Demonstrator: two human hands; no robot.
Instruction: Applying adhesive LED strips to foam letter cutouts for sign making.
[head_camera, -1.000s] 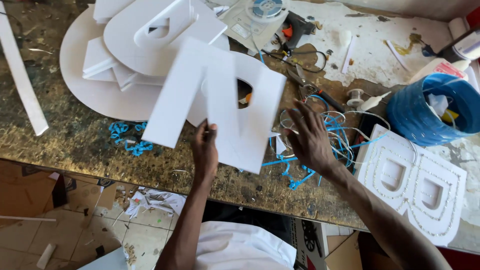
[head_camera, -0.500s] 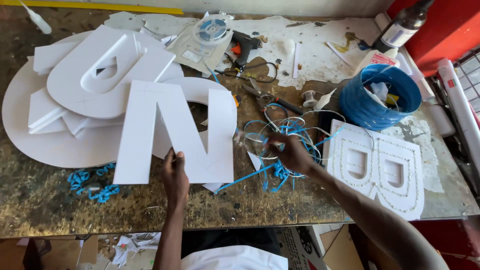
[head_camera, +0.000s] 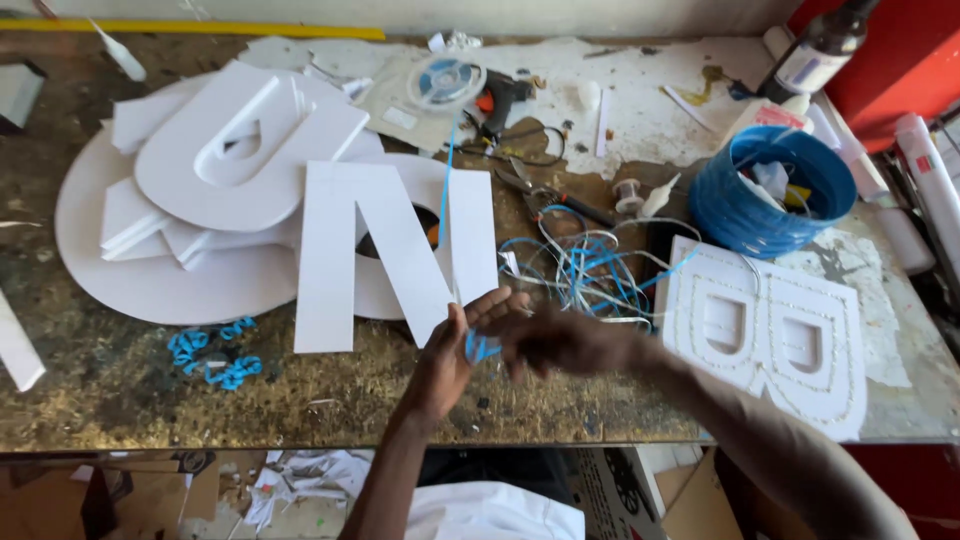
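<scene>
A white foam letter N (head_camera: 395, 250) lies flat on the workbench, partly over a white ring. Just below its lower right corner my left hand (head_camera: 448, 358) pinches a thin blue strip (head_camera: 481, 346). From there the strip runs up across the N to a flat spool (head_camera: 446, 81) at the back. My right hand (head_camera: 565, 342) meets the left at the strip. It is blurred by motion, so its grip is unclear. A tangle of blue strip and white wire (head_camera: 590, 270) lies just beyond my right hand.
A white letter U (head_camera: 240, 150) is stacked on foam pieces over a round white disc (head_camera: 130, 285) at left. A white letter B (head_camera: 770, 335) studded with small lights lies at right, a blue bucket (head_camera: 770, 195) behind it. Pliers (head_camera: 540, 195), glue gun (head_camera: 500, 95), dark bottle (head_camera: 815, 50) and blue scraps (head_camera: 215, 355) surround.
The N was held tilted up in my left hand and now lies flat. My left hand let go of it. Both hands came together on the blue strip below it.
</scene>
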